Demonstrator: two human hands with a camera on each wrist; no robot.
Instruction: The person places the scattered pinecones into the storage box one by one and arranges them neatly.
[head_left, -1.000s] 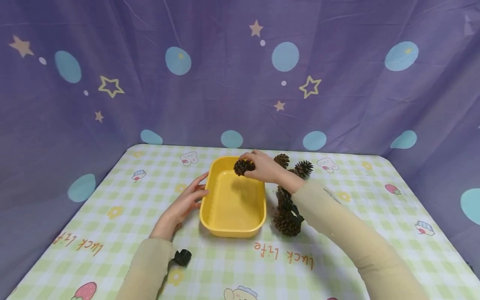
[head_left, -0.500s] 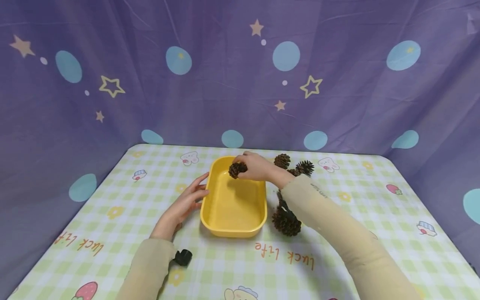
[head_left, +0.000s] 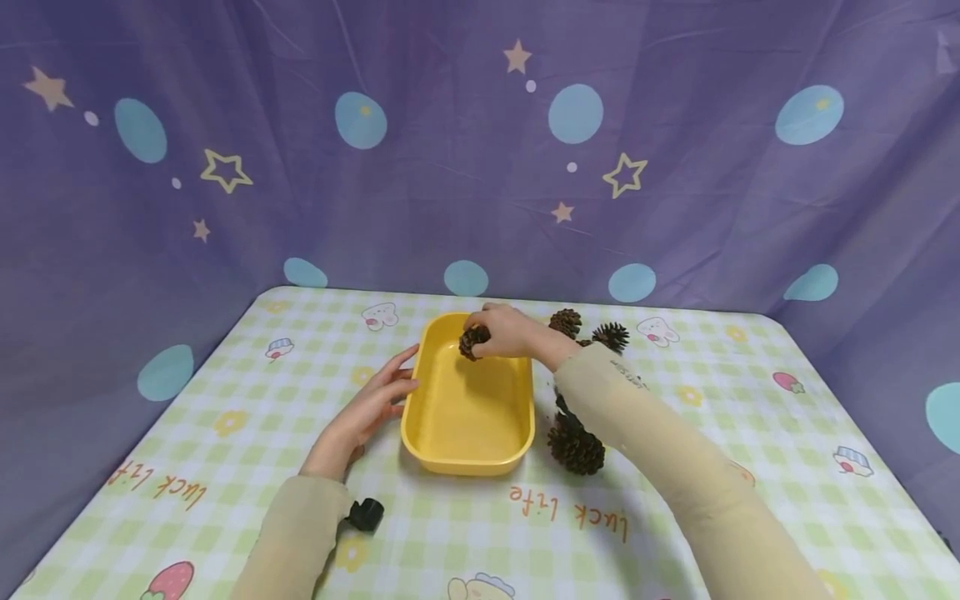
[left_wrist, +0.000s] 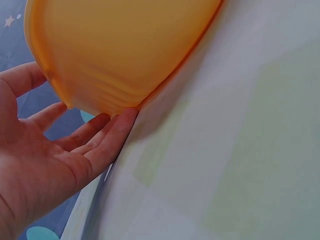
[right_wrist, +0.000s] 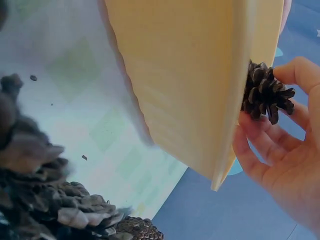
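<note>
A yellow rectangular bin (head_left: pixel 468 425) stands on the table. My left hand (head_left: pixel 373 406) rests its spread, nearly straight fingers against the bin's left wall; the left wrist view shows the fingertips (left_wrist: pixel 129 114) touching that wall. My right hand (head_left: pixel 510 331) reaches over the bin's far right part and pinches a brown pine cone (head_left: pixel 474 342) between thumb and fingers. In the right wrist view the held pine cone (right_wrist: pixel 266 94) shows at the rim, partly hidden behind the wall. No other cone is visible in the bin.
Several pine cones lie in a row right of the bin, among them a large near one (head_left: pixel 576 444), a far one (head_left: pixel 565 322) and a spiky one (head_left: pixel 611 336); my right sleeve (head_left: pixel 637 417) hides part of the row. A purple curtain (head_left: pixel 480 208) hangs behind the table.
My right hand has moved slightly left over the bin with the pine cone, then nearly stopped. My left hand has stayed at the bin's wall.
</note>
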